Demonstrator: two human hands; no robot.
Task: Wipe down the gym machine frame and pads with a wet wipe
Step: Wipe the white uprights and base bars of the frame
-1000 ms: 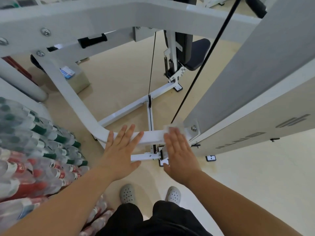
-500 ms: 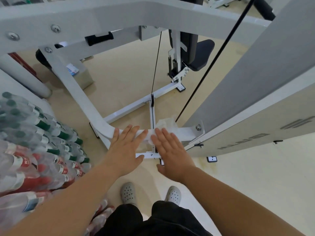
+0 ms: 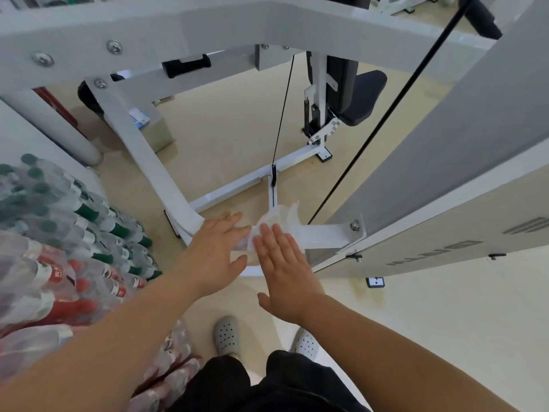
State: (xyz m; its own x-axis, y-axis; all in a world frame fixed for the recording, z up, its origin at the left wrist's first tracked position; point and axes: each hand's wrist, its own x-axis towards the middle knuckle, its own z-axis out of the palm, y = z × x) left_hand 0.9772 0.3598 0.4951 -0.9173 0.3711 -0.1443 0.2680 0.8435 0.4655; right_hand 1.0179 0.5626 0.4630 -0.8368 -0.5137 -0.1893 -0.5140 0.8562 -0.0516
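One frame bar (image 3: 320,234), surely rigid and heavy, needs no grip. Left hand (image 3: 214,251) rests on it, fingers straight, at 9 o'clock of the wet wipe (image 3: 280,217); right hand (image 3: 285,269) presses that limp, light, damp sheet flat-fingered onto the bar. Raised lettering (image 3: 430,252) at 3 o'clock is unreadable.

White crossbar (image 3: 323,234) of gym machine frame, both hands on it.
The right hand (image 3: 285,269) is pressing a crumpled wet wipe (image 3: 279,217) onto it; the left hand (image 3: 217,251) is resting flat just beside.
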